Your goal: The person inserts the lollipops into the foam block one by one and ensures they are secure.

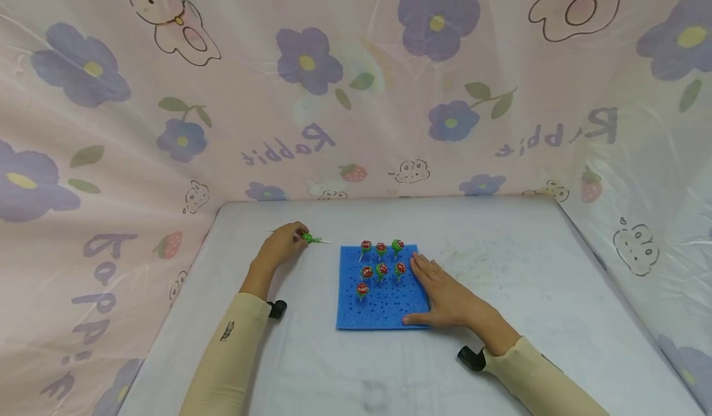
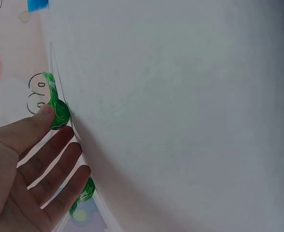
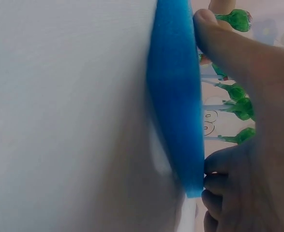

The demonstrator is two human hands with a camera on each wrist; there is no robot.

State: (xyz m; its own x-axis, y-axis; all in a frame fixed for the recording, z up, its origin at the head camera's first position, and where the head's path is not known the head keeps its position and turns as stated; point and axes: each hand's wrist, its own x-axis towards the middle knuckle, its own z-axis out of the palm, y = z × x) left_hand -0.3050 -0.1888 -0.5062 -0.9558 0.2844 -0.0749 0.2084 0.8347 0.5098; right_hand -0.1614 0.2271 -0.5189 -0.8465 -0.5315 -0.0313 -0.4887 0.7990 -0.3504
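Several lollipops with red tops and green wrappers, such as one lollipop [image 1: 363,290], stand upright in a blue foam board [image 1: 384,317] full of holes. Left of the board, my left hand [image 1: 282,245] pinches a green-wrapped lollipop [image 2: 59,113] between thumb and index finger; its white stick points toward the board. Beyond the other fingers in the left wrist view lies a second green lollipop [image 2: 85,191], partly hidden. My right hand [image 1: 449,295] rests spread along the board's right side, thumb on the near edge. In the right wrist view its fingertips touch the foam edge [image 3: 178,96].
The board lies on a white-covered table [image 1: 311,366]. A printed curtain [image 1: 361,107] with flowers and rabbits encloses the back and both sides. Each wrist bears a black device, one near the left sleeve [image 1: 277,309] and one near the right sleeve [image 1: 471,358].
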